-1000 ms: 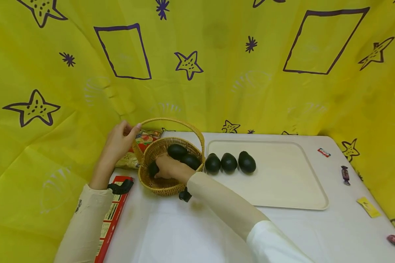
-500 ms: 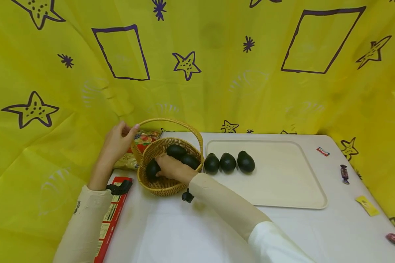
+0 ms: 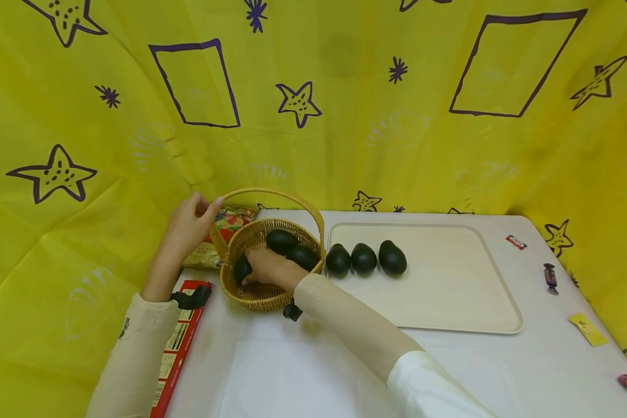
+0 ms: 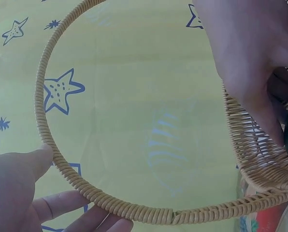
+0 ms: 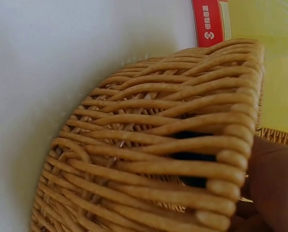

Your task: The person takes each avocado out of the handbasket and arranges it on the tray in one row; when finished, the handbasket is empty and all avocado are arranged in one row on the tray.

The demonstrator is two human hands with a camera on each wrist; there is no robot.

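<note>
In the head view, my left hand (image 3: 188, 226) holds the arched handle (image 3: 271, 190) of a wicker basket (image 3: 263, 303) at its left side. The left wrist view shows the thumb (image 4: 40, 157) on one side of that handle and the fingers bent beneath it. My right hand (image 3: 267, 267) reaches down inside the basket and grips a dark green avocado (image 3: 242, 269) near the left wall; its fingers are partly hidden. Two more avocados, one behind (image 3: 281, 241) and one to the right (image 3: 303, 256), lie in the basket. The right wrist view is mostly filled by the woven basket wall (image 5: 149, 130).
A cream tray (image 3: 444, 290) right of the basket bears three avocados (image 3: 364, 259) in a row at its left. Snack packets (image 3: 237, 217) lie behind the basket, a red box (image 3: 180, 342) under the left forearm. Small candies (image 3: 550, 278) lie along the right edge.
My right hand has shifted slightly left inside the basket and covers more of the avocado than half a second ago. My left hand stays at the handle. The tray's avocados have not moved.
</note>
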